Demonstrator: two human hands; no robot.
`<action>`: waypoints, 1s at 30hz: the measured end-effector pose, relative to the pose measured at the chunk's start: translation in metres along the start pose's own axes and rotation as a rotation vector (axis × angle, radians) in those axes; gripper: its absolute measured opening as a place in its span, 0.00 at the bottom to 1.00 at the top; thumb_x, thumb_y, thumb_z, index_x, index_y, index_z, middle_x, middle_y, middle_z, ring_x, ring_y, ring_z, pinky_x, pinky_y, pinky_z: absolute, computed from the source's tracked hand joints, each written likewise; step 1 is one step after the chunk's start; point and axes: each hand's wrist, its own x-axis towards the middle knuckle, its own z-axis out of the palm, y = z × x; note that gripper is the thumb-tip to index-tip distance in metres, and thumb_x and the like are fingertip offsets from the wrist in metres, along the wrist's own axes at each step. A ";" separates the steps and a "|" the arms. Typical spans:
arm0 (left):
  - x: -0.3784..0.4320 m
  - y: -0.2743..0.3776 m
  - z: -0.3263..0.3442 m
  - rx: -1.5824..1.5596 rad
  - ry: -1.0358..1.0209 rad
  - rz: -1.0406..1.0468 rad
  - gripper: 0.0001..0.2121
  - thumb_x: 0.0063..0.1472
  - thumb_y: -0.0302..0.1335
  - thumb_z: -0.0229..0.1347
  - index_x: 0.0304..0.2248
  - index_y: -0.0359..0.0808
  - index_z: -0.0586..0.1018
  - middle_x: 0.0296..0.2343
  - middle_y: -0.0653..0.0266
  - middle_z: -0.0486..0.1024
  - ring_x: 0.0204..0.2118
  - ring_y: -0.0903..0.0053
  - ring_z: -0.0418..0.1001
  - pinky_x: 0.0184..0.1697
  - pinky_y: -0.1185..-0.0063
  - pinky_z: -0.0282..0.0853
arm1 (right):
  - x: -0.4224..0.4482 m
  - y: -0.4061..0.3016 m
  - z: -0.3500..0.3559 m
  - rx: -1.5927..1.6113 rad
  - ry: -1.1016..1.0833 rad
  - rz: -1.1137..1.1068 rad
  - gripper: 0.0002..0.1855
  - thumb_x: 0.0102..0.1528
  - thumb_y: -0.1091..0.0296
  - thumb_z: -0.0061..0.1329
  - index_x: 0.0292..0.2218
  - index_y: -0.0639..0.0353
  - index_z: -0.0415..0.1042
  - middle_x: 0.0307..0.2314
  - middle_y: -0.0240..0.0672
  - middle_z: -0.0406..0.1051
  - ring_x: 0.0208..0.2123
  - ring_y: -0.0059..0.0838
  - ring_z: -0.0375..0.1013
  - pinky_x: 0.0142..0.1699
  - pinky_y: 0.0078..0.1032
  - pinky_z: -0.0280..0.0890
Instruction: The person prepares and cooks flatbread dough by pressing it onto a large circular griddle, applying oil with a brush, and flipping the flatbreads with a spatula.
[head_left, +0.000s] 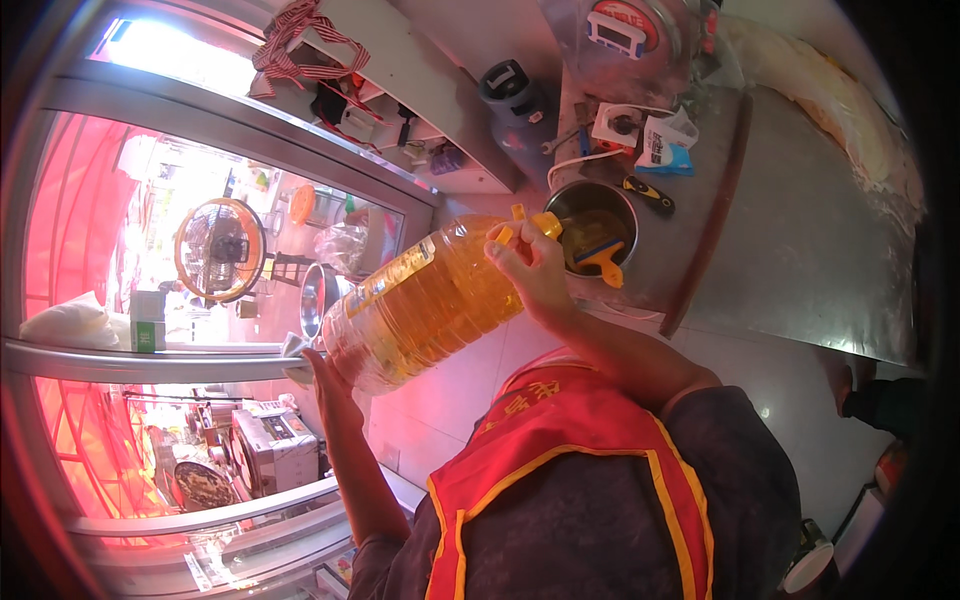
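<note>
A large clear plastic bottle of yellow cooking oil (442, 292) is tilted, its mouth over the rim of a round metal pot (636, 225). My right hand (534, 270) grips its yellow handle near the neck. My left hand (330, 375) supports the bottle's base from below; its fingers are partly hidden. Oil lies in the pot. An orange scraper-like tool with a blue edge (602, 262) rests in the pot, its grip over the rim. Whether oil is flowing from the mouth is hard to tell.
A black-and-yellow-handled tool (649, 196), a white-and-blue packet (665, 150) and a wrench (561, 140) lie beyond the pot. A brown strip (712, 225) crosses the counter. A gas cylinder (517, 105) stands beside it. A window frame (187, 364) runs at left. Part of another person shows at far right.
</note>
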 end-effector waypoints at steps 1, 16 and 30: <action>0.000 0.000 0.000 0.000 0.001 0.001 0.36 0.55 0.56 0.26 0.46 0.30 0.62 0.39 0.59 0.67 0.43 0.75 0.64 0.51 0.76 0.50 | 0.000 0.000 0.000 0.002 0.006 -0.003 0.08 0.44 0.69 0.50 0.25 0.61 0.65 0.19 0.22 0.52 0.21 0.11 0.50 0.25 0.12 0.48; -0.006 0.008 0.009 0.003 0.081 -0.001 0.35 0.55 0.56 0.26 0.48 0.32 0.60 0.40 0.58 0.67 0.44 0.74 0.63 0.52 0.76 0.50 | -0.001 0.004 0.002 0.006 0.033 -0.009 0.08 0.43 0.68 0.50 0.25 0.61 0.65 0.19 0.23 0.52 0.21 0.13 0.51 0.26 0.13 0.49; -0.008 0.008 0.008 0.005 -0.016 -0.019 0.35 0.55 0.56 0.28 0.46 0.30 0.61 0.39 0.59 0.67 0.41 0.75 0.66 0.49 0.78 0.54 | -0.003 0.010 -0.007 -0.147 -0.013 -0.037 0.06 0.48 0.71 0.45 0.28 0.63 0.66 0.18 0.21 0.58 0.20 0.09 0.55 0.27 0.08 0.51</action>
